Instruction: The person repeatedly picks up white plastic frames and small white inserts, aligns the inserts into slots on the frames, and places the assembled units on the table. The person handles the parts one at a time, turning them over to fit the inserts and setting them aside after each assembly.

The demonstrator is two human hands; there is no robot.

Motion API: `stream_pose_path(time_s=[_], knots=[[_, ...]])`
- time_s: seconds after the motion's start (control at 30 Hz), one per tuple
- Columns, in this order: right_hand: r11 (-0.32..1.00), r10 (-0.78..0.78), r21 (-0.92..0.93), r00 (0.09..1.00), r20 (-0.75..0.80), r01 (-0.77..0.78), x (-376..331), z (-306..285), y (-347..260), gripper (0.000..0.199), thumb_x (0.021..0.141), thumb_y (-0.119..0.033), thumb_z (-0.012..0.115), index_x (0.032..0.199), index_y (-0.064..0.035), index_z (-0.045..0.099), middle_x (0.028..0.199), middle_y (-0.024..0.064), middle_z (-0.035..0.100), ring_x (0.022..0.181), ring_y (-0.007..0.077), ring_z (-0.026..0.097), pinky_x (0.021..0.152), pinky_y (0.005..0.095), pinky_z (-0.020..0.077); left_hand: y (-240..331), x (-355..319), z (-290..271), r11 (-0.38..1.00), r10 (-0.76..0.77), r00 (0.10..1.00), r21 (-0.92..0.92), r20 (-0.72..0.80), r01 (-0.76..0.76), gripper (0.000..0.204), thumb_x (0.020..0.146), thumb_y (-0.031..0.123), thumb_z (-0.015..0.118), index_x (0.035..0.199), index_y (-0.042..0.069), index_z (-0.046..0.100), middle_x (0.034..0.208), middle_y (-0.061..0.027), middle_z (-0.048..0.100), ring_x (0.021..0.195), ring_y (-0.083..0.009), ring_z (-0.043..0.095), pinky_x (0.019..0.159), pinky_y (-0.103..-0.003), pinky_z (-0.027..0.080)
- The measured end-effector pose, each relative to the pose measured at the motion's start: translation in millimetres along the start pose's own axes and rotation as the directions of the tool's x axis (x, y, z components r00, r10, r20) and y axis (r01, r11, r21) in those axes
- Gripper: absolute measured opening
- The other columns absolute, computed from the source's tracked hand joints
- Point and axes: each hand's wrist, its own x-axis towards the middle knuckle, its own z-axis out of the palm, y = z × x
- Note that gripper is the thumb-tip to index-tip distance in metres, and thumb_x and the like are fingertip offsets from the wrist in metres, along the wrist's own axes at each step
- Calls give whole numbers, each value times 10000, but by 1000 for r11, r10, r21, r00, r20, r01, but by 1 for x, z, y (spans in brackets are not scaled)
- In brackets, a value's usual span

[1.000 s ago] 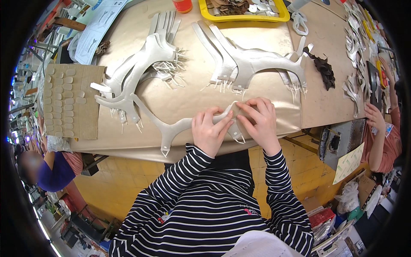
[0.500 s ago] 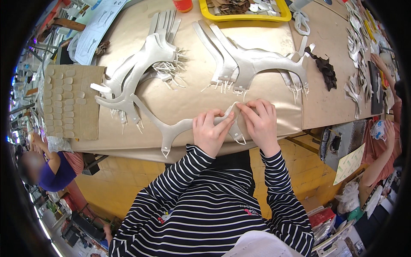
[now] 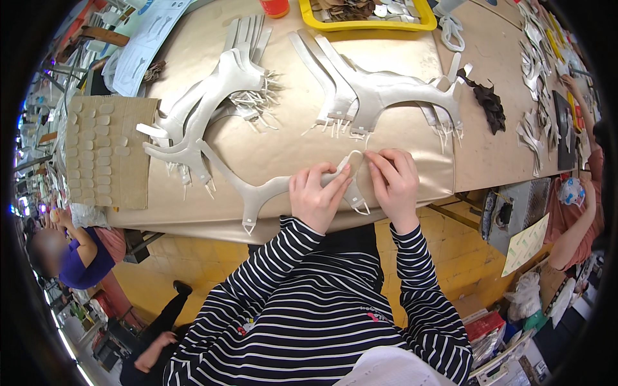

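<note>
Near the table's front edge, a pale silvery leather-like shoe upper piece (image 3: 257,192) with branching straps and small white loops at its ends is in front of me. My left hand (image 3: 315,196) pinches its right part between thumb and fingers. Just right of the bent, white-edged end of that piece, my right hand (image 3: 393,186) is closed, thumb against fingertips. What lies in that pinch is too small to make out. Beyond my hands lie two stacks of similar pieces, a left stack (image 3: 215,96) and a right stack (image 3: 393,93), with white loops hanging off them.
A cardboard sheet (image 3: 138,161) with rows of small pale ovals lies at left. At the back stands a yellow tray (image 3: 367,27) with brown and white scraps, beside a red cup (image 3: 275,7). Dark scraps (image 3: 490,109) lie at right. Other people work on both sides.
My right hand has drawn slightly to the right, away from the end of the piece. My left hand keeps its place. A person's dark-clad leg has appeared at lower left.
</note>
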Motion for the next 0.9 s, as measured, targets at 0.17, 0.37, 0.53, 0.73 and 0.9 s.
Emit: stream_pose_path(time_s=[0.17, 0.37, 0.53, 0.73, 0.9], knots=[[1000, 21, 3, 1000, 15, -21, 1, -2, -1, 241, 833, -55, 720, 1071, -82, 749, 971, 69, 638, 930, 270, 611, 814, 392, 492, 1, -2, 1, 998, -43, 999, -41, 8, 43, 385, 787, 210, 818, 1170, 223, 774, 967, 11, 599, 893, -192, 547, 831, -375, 406], [982, -63, -169, 986, 152, 89, 1, -3, -6, 306, 847, -201, 738, 1153, -202, 751, 1117, 21, 635, 1048, 245, 587, 889, 395, 452, 2, -8, -3, 999, 12, 1000, 52, 8, -12, 354, 797, 334, 811, 1139, 245, 791, 933, 0, 555, 888, -171, 522, 899, -406, 328], [976, -62, -196, 983, 173, 96, 2, -2, -4, 312, 827, -215, 763, 1139, -205, 757, 1158, 21, 633, 1059, 243, 586, 896, 391, 451, 3, -4, -1, 998, -32, 999, 52, 22, 31, 284, 812, 357, 796, 1067, 234, 804, 940, -5, 557, 898, -184, 521, 908, -413, 315], [998, -51, 34, 978, -201, 59, -27, -8, 6, 138, 806, -67, 756, 944, -57, 766, 947, 84, 675, 776, 255, 644, 681, 365, 506, 2, -10, -3, 993, 14, 1000, -113, -24, -17, 334, 812, 180, 807, 1138, 145, 742, 1019, -38, 601, 958, -228, 567, 902, -414, 403], [995, -80, 22, 925, -373, 95, -41, 3, 16, 34, 820, 0, 709, 825, 9, 741, 799, 108, 662, 645, 261, 636, 568, 342, 501, -26, -34, -24, 905, -109, 952, -425, -287, -24, 321, 795, -72, 773, 1077, 72, 717, 946, -84, 664, 826, -256, 659, 730, -355, 552]])
